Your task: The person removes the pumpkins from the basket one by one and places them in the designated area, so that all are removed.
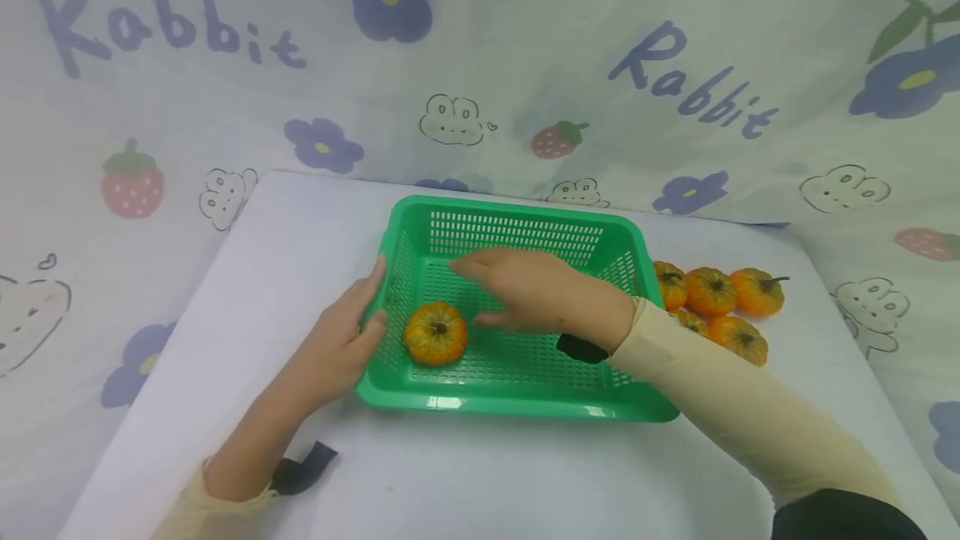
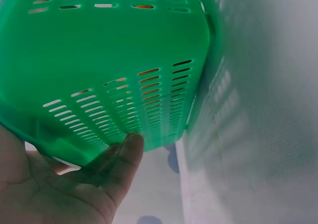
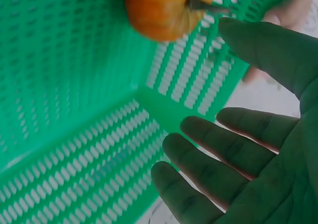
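A green plastic basket (image 1: 517,402) with slotted walls stands on the table. Inside, toward its left end, sits one small orange pumpkin (image 1: 436,333), its stem upward. My left hand (image 1: 347,348) holds the basket by its left rim, thumb at the top edge; in the left wrist view, fingers (image 2: 124,167) lie against the slotted outer wall. Over the basket's middle is my right hand (image 1: 536,290), to the right of the pumpkin. Its fingers (image 3: 208,169) are spread apart with nothing between them, and in the right wrist view the pumpkin (image 3: 161,10) shows beyond the thumb.
Several more small pumpkins (image 1: 710,291) lie grouped on the table just right of the basket, partly hidden by its rim and my right arm. The white table (image 1: 480,473) backs onto a printed cloth (image 1: 495,40) with rabbits, flowers and strawberries.
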`<action>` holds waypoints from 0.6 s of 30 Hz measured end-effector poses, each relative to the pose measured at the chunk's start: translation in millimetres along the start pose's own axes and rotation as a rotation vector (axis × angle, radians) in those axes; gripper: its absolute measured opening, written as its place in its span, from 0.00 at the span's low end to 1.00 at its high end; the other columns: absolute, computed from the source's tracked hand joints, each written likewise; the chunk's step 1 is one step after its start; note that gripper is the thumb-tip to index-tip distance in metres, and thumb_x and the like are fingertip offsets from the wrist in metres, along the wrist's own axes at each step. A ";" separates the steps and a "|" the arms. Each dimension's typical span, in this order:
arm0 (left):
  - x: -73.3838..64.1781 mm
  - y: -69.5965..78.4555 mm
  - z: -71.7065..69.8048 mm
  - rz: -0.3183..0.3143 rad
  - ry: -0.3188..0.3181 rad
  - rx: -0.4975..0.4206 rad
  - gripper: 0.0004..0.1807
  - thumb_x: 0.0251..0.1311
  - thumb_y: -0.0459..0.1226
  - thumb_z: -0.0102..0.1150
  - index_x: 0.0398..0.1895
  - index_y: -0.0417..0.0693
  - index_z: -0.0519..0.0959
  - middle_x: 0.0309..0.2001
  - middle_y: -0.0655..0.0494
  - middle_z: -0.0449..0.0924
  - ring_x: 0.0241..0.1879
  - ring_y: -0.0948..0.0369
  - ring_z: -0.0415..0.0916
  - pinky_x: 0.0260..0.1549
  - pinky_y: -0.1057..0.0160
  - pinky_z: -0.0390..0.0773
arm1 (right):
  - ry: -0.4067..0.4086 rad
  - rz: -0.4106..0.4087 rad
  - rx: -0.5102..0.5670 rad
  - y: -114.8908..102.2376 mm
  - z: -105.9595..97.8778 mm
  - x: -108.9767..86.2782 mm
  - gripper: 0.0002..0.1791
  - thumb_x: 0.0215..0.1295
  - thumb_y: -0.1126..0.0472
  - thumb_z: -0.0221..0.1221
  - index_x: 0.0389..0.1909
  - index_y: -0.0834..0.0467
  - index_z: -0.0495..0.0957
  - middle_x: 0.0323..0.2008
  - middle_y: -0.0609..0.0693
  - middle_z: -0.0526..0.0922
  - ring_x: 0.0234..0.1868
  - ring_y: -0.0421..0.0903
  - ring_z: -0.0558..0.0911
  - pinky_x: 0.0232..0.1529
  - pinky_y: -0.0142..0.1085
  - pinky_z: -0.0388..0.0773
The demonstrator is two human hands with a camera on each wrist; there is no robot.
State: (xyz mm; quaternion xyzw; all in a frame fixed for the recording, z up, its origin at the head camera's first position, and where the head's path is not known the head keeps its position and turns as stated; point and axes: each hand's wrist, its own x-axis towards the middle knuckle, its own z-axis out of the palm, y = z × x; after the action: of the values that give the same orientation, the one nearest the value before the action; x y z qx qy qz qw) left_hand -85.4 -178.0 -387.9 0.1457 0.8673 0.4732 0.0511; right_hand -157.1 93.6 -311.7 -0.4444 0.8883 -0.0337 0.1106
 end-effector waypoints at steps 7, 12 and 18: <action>1.9 -2.0 2.0 0.008 -0.001 -0.020 0.39 0.78 0.33 0.43 0.86 0.48 0.42 0.73 0.39 0.66 0.53 0.51 0.74 0.55 0.45 0.78 | -0.077 -0.037 0.039 -8.1 18.3 22.3 0.42 0.66 0.48 0.72 0.77 0.56 0.68 0.72 0.50 0.74 0.72 0.48 0.73 0.69 0.42 0.71; 2.7 -3.0 3.5 0.006 -0.007 -0.016 0.39 0.78 0.33 0.43 0.86 0.49 0.42 0.72 0.40 0.67 0.52 0.52 0.74 0.53 0.46 0.80 | -0.110 -0.072 0.071 -8.3 36.1 33.0 0.43 0.64 0.48 0.74 0.76 0.57 0.68 0.68 0.48 0.78 0.67 0.46 0.77 0.67 0.39 0.73; 2.5 -4.1 1.3 0.005 -0.002 0.019 0.39 0.78 0.34 0.43 0.86 0.49 0.41 0.75 0.41 0.64 0.56 0.51 0.73 0.58 0.43 0.76 | -0.132 -0.094 0.124 -8.6 44.0 38.2 0.43 0.63 0.48 0.74 0.75 0.57 0.69 0.66 0.48 0.79 0.65 0.44 0.78 0.65 0.38 0.74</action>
State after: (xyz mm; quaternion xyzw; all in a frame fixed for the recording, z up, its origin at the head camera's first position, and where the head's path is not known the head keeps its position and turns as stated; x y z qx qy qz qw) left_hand -88.3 -178.3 -391.9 0.1486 0.8714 0.4648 0.0494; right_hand -162.5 59.7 -359.4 -0.4792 0.8535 -0.0643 0.1945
